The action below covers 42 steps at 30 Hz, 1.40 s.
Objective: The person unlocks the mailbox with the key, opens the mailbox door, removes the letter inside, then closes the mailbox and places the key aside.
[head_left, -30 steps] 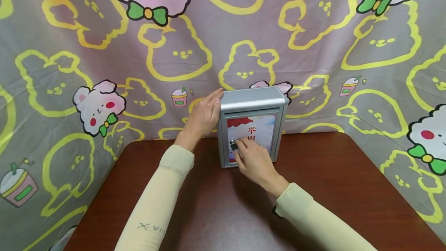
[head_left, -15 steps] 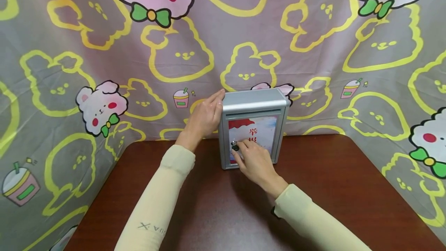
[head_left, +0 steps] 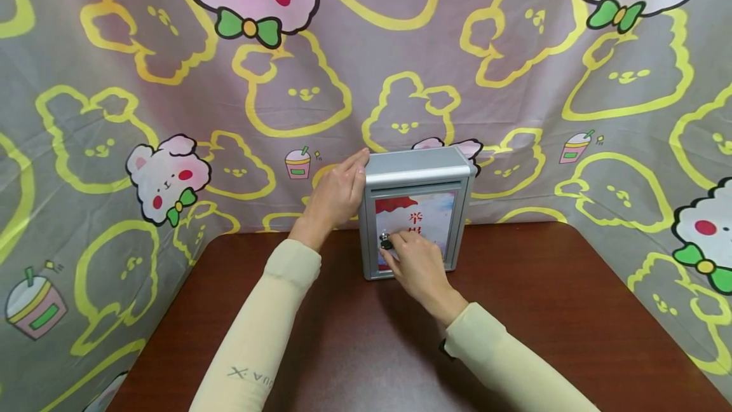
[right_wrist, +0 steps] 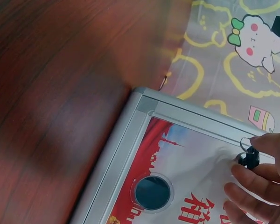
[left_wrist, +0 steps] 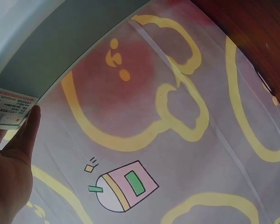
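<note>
A silver-grey metal box (head_left: 414, 163) with a slot under its top edge stands upright on the table. Its front panel (head_left: 431, 215) carries a red, white and blue poster with red characters. At the panel's left side, my right hand (head_left: 420, 262) pinches a black-headed key (right_wrist: 251, 158) at the lock; a metal ring (right_wrist: 245, 144) hangs from it. My left hand (head_left: 336, 192) rests along the box's upper left side, fingers straight towards the back. In the left wrist view, its fingertips touch that side beside a white printed label (left_wrist: 11, 106).
The box stands near the back edge of a dark red-brown wooden table (head_left: 515, 285). Behind and around it hangs a grey cloth (head_left: 320, 100) printed with yellow outlines and cartoon animals. A round dark circle (right_wrist: 152, 192) shows on the poster's lower part.
The head view has shifted slightly, and the right forearm has moved a little to the left. Both hands keep their places on the box and key.
</note>
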{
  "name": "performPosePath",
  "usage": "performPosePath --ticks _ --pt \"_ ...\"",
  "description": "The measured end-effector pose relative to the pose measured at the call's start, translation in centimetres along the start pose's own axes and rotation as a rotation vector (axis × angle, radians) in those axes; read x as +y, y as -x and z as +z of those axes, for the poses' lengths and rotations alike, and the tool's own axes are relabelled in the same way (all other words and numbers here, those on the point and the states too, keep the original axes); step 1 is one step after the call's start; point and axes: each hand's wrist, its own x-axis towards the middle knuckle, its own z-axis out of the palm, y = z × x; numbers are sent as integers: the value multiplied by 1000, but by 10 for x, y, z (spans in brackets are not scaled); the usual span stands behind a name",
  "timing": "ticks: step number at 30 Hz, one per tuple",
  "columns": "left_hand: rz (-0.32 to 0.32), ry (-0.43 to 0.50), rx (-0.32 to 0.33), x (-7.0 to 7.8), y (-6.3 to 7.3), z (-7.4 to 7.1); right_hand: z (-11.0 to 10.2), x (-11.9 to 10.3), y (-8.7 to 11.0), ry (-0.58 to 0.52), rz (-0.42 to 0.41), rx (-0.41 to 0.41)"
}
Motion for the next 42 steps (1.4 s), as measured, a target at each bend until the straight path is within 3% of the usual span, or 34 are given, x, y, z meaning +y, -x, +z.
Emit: performPosePath --ticks 13,42 --pt "6 -34 15 0 0 0 0 -2 0 -6 18 -11" --pt "-13 -7 6 3 2 0 0 -4 1 -13 8 0"
